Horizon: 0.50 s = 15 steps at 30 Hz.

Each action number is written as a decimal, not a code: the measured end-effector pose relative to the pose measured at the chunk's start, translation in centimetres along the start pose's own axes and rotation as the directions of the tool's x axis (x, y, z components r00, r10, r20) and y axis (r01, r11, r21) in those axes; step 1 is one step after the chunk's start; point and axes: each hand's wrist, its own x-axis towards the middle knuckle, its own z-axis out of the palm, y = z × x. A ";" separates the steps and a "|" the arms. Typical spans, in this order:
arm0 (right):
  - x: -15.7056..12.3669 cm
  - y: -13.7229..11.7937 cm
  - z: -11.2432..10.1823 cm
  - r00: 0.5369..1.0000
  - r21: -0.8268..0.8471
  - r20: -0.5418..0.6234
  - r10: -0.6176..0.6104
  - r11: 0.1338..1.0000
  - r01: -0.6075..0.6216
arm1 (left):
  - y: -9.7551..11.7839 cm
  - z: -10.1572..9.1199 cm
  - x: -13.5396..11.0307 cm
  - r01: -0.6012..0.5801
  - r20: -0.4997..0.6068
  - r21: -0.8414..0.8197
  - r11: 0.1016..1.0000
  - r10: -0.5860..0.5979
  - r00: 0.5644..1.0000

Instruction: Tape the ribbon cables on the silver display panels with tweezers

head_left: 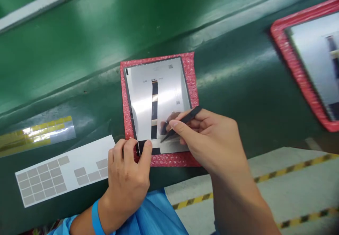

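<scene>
A silvery display panel (169, 93) lies back side up, a dark flex cable (154, 109) running down its middle. Under it is a sheet of pink bubble wrap (190, 72). My left hand (129, 171) grips the panel's near left corner, its thumb on the surface and the other fingers bent at the edge. Between the thumb and fingers of my right hand (209, 136) is a pair of black tweezers (182, 122). Their tip points down at the strip along the panel's near edge, close to my left thumb; whether it touches cannot be made out.
Left of my hands lies a white sheet (87, 157) of grey rectangular stickers, with a clear sheet of yellow pieces (37, 136) beyond it. Another panel (312, 47) in a red bubble-wrap border sits at the right. The green table (233, 115) ends near me, above striped floor tape.
</scene>
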 end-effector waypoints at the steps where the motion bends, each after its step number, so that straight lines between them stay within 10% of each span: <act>1: 0.0 0.0 -0.1 1.000 0.003 -0.009 0.004 1.000 -0.004 | 0.0 0.0 0.0 -0.001 -0.006 0.011 1.000 0.001 1.000; 15: 1.4 2.1 -1.3 0.999 0.308 -0.035 -0.037 0.950 0.046 | 3.0 0.5 1.8 -0.038 0.116 0.102 0.994 0.026 0.993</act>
